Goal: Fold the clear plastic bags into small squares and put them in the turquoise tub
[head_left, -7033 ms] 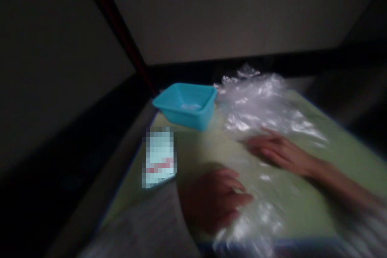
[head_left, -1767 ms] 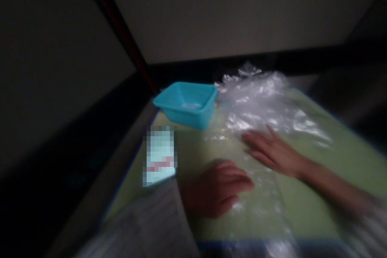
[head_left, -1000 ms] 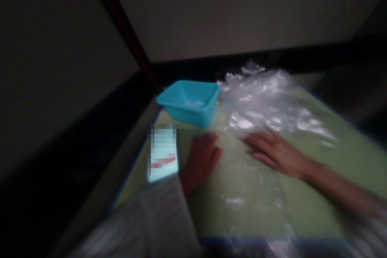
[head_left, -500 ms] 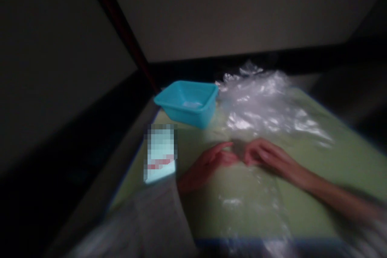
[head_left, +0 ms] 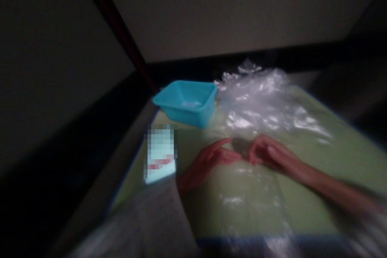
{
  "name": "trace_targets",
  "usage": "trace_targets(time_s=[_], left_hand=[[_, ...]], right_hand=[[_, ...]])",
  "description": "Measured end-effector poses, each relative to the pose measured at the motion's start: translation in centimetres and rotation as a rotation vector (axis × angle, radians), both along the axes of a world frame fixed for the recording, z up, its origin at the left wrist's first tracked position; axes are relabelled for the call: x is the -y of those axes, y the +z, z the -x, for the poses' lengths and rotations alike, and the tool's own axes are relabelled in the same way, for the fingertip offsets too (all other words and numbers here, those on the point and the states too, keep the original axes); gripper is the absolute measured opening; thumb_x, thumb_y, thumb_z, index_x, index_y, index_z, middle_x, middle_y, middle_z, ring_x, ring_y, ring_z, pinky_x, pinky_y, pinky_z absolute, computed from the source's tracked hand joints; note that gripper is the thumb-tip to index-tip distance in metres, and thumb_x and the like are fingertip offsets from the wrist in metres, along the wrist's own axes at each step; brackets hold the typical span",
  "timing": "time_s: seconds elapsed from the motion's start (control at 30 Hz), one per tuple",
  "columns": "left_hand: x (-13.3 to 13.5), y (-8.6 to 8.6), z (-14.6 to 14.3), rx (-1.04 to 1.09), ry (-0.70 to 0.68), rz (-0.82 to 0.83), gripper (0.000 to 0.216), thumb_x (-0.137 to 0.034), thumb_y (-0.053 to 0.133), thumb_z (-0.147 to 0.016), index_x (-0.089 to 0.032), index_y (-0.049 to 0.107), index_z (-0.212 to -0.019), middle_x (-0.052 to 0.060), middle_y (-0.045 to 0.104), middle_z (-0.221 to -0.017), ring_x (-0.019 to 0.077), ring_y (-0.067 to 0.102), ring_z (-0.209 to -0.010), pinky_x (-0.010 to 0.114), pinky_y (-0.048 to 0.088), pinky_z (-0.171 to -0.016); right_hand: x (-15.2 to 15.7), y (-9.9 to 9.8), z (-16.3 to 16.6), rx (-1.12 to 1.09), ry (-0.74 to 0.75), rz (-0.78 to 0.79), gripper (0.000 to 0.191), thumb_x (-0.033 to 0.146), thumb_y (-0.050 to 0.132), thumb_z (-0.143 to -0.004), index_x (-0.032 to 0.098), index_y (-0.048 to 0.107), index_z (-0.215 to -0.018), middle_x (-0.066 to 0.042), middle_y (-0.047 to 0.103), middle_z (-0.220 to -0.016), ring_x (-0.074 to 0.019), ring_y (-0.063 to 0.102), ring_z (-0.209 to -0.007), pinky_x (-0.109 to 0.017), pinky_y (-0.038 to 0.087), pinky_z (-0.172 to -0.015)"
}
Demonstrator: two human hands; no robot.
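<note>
A clear plastic bag (head_left: pixel 250 197) lies flat on the green table (head_left: pixel 332 169) in front of me. My left hand (head_left: pixel 208 159) and my right hand (head_left: pixel 269 155) meet at the bag's far edge, fingertips pinched close together on the thin plastic. The scene is dim and blurred. Behind the hands sits a crumpled heap of clear plastic bags (head_left: pixel 260 100).
A turquoise plastic tub (head_left: pixel 186 102) stands at the table's far left corner. A bright, pixelated phone-like rectangle (head_left: pixel 160 153) lies near the left edge. My grey sleeve (head_left: pixel 151 221) fills the lower left. Dark walls surround the table.
Both hands lay flat, smoothing the bag earlier. The left hand moved up and right, and both hands now pinch the bag's far edge together.
</note>
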State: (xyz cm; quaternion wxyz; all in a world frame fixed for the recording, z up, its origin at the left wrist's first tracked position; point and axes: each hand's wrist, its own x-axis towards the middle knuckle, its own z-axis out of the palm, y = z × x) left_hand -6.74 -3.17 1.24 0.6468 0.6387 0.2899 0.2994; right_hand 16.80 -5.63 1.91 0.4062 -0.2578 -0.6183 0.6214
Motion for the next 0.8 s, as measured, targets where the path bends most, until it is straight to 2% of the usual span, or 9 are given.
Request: trace_targets(time_s=[0.4,0.6,0.8], left_hand=[[0.08,-0.30,-0.01,-0.094,0.012,0.024,0.057,-0.053,0.044,-0.089,-0.016,0.041,-0.133,0.013,0.068,-0.109,0.0263,0.063,-0.105,0.046,0.046,-0.095],[0.13,0.11,-0.02,-0.007,0.006,0.028,0.053,-0.050,0.046,-0.089,-0.017,0.044,-0.131,0.012,0.068,-0.108,0.0261,0.063,-0.104,0.045,0.047,-0.095],[0.03,-0.62,0.03,-0.021,-0.021,0.074,0.055,-0.051,0.047,-0.089,-0.015,0.042,-0.131,0.015,0.067,-0.110,0.0266,0.063,-0.105,0.045,0.048,-0.093]], right_hand=[[-0.19,0.65,0.32,0.188,-0.036,-0.116,0.038,0.051,0.039,-0.094,0.018,0.054,-0.083,-0.002,0.056,-0.077,-0.0122,0.051,-0.069,-0.027,0.044,-0.064],[-0.22,0.67,0.24,0.207,-0.007,-0.125,0.042,0.054,0.039,-0.093,0.017,0.055,-0.082,-0.003,0.057,-0.076,-0.0128,0.052,-0.068,-0.027,0.045,-0.063],[0.10,0.88,0.40,0.168,0.027,-0.115,0.040,0.051,0.040,-0.094,0.016,0.055,-0.081,-0.002,0.057,-0.074,-0.0113,0.053,-0.067,-0.026,0.045,-0.062]])
